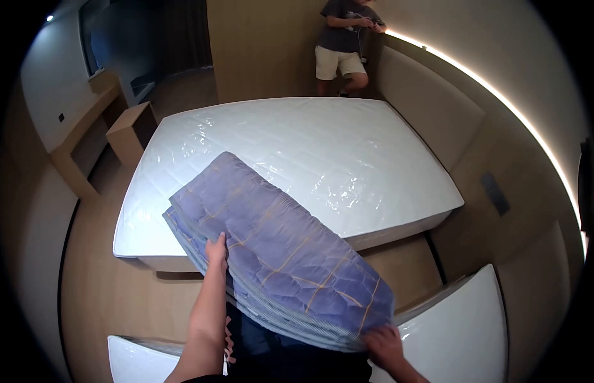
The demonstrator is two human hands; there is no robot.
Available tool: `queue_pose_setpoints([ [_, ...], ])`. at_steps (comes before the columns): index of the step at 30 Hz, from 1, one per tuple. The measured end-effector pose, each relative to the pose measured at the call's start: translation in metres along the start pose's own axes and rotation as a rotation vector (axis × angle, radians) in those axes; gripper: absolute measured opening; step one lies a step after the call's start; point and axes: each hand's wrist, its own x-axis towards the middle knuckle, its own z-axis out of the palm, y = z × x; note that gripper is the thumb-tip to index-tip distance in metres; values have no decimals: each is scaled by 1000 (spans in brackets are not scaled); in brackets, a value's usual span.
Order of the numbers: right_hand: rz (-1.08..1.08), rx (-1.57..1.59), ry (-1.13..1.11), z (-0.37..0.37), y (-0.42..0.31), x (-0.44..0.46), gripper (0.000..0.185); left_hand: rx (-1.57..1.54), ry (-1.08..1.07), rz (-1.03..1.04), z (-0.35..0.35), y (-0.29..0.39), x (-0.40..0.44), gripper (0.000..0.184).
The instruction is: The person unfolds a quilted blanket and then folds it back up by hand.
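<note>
A folded purple-blue quilt (278, 236) with yellow crossing lines and grey edging hangs in front of my body, slanting from upper left to lower right. My left hand (217, 247) grips its near edge on the left, thumb on top and fingers hidden beneath. At the lower right corner, my right hand (383, 343) is closed on the quilt's end. Behind the quilt lies a white mattress (297, 134) in shiny clear plastic; the quilt covers part of its near side from my view.
Another plastic-wrapped mattress (466, 325) is at the lower right, with a white corner (140, 360) at the lower left. A person (341, 38) stands beyond the far mattress. Wooden desk (86, 131) and stool (131, 131) stand left; a padded headboard (431, 96) lines the right wall.
</note>
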Motion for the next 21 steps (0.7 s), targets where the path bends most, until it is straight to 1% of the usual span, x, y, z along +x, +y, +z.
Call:
queue_pose_setpoints([
  [1,-9,-24,34,1,11,-3,34,-69,-8,47,0,18,0,44],
  [3,36,-113,38,-13,33,8,22,-200,-29,130,-3,57,-9,41],
  [4,67,-172,117,-21,40,17,23,-137,-69,202,-8,77,-19,37],
  [5,94,-232,197,-24,40,21,24,-116,-62,257,-19,88,-35,37],
  [6,101,-237,240,-24,40,21,22,-92,-49,315,-29,96,-53,37],
  [7,128,-217,214,-17,38,16,21,-72,-32,379,-37,98,-63,37],
  [9,161,-177,164,4,37,-10,20,-85,34,336,-59,63,-82,39],
  [11,243,-143,-221,32,32,-46,9,-154,127,232,-75,18,-107,43],
  [13,220,20,2,81,23,-93,25,-160,176,176,-88,-62,-110,45],
  [16,351,22,42,96,18,-98,26,-229,153,-132,-98,-66,-103,46],
  [19,298,48,58,83,15,-86,29,-196,127,-141,-91,-30,-108,49],
  [20,311,129,-24,82,17,-87,29,-229,112,-119,-99,-51,-88,51],
  [21,359,107,6,84,13,-86,27,-200,100,-63,-102,-53,-77,51],
])
